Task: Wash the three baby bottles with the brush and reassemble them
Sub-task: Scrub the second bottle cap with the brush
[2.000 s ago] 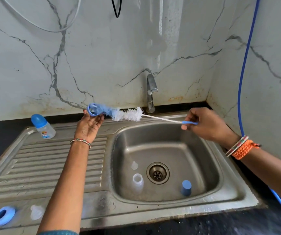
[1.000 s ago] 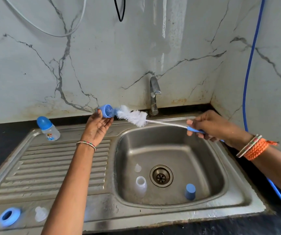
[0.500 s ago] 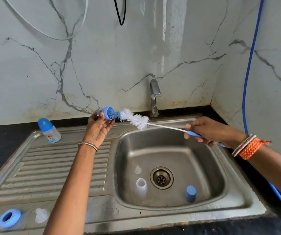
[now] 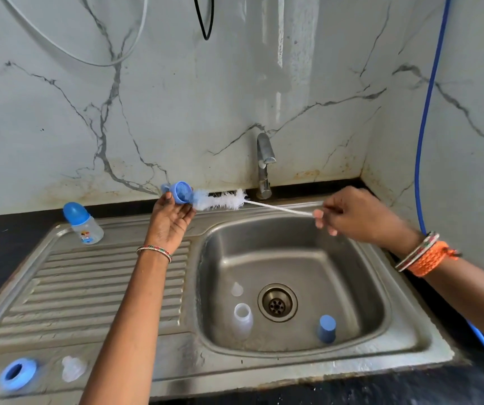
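A small blue bottle part (image 4: pixel 181 192), a cap or collar by the look of it, is held up in the fingertips of the left hand (image 4: pixel 170 220), over the back edge of the steel sink (image 4: pixel 404 340), just left of the tap (image 4: pixel 265 165). The white bristle head of the brush (image 4: pixel 223 200) is pushed right up against that part, and the thin white wire handle is pinched by the curled fingers of the right hand (image 4: pixel 357 217).

Down in the basin, 1 clear bottle body (image 4: pixel 243 318) is stood upright left of the drain, with a clear teat (image 4: pixel 236 289) just behind it and a blue cap (image 4: pixel 326 328) to the right.

1 assembled bottle (image 4: pixel 84 225) is parked at the far left of the drainboard. A blue ring (image 4: pixel 18 373) and another clear teat (image 4: pixel 73 368) are laid at the near left corner.
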Tool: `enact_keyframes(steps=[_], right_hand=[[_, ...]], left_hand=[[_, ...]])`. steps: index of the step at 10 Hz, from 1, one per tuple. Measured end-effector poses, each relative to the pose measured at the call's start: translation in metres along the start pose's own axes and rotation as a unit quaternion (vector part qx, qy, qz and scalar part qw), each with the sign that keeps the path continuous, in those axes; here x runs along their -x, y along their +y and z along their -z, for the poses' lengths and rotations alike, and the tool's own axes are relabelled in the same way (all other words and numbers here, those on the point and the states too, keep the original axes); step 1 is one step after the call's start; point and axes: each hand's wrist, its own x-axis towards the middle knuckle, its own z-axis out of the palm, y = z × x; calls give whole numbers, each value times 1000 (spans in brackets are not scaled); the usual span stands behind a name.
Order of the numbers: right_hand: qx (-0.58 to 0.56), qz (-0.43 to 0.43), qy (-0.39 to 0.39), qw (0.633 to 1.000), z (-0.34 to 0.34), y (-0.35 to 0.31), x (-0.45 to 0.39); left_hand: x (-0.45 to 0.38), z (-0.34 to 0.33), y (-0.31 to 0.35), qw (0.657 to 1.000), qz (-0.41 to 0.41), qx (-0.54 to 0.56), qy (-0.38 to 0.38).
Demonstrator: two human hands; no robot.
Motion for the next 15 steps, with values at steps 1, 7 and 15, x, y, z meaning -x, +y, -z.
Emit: enact_keyframes(steps=[1, 7, 15], right_hand=[[201, 94, 257, 941, -8, 2, 7], [55, -4, 119, 991, -6, 16, 22], [154, 41, 102, 982, 4, 48, 25]], left_hand=[[8, -12, 3, 998, 20, 28, 54], [18, -17, -15, 997, 21, 15, 77], [30, -50, -56, 989, 52, -6, 137]])
